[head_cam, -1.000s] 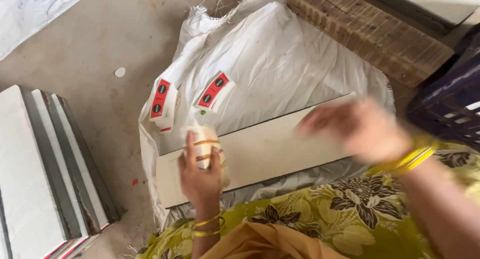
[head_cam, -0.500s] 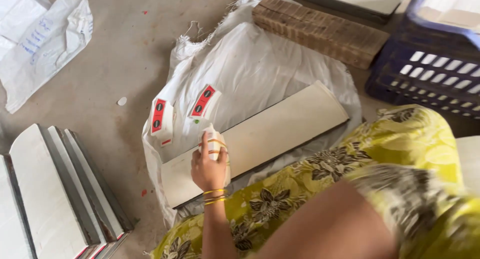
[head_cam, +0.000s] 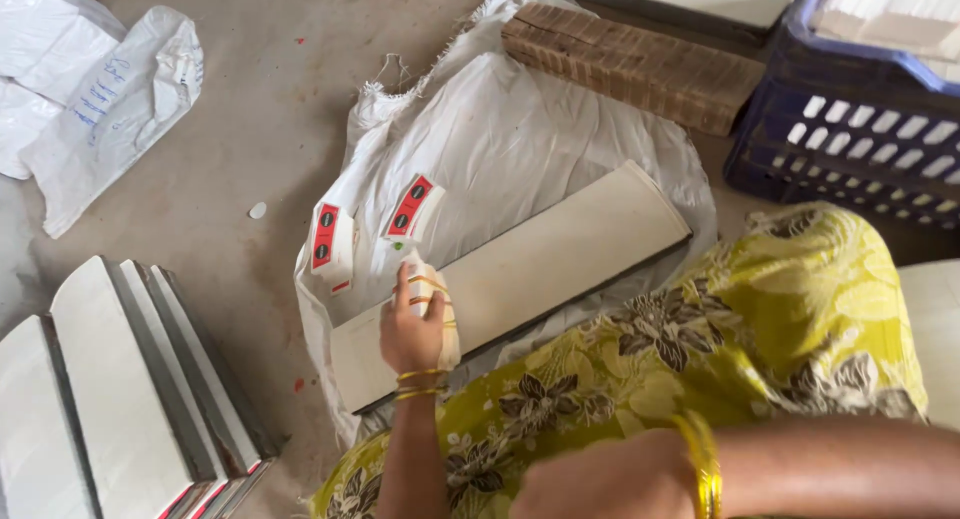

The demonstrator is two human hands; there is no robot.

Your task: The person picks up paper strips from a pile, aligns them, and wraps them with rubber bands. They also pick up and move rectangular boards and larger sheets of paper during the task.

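Paper wad (head_cam: 432, 297) gripped by left hand (head_cam: 408, 329) fingers on long board (head_cam: 540, 269); right hand unseen.

Two red-and-white labels (head_cam: 370, 229) on white sack (head_cam: 520, 139)

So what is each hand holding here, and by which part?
The left hand grips a small pale bundle banded with yellow, fingers around its lower part, over the long cream board. The right arm crosses the bottom edge; whether that hand holds anything cannot be told.
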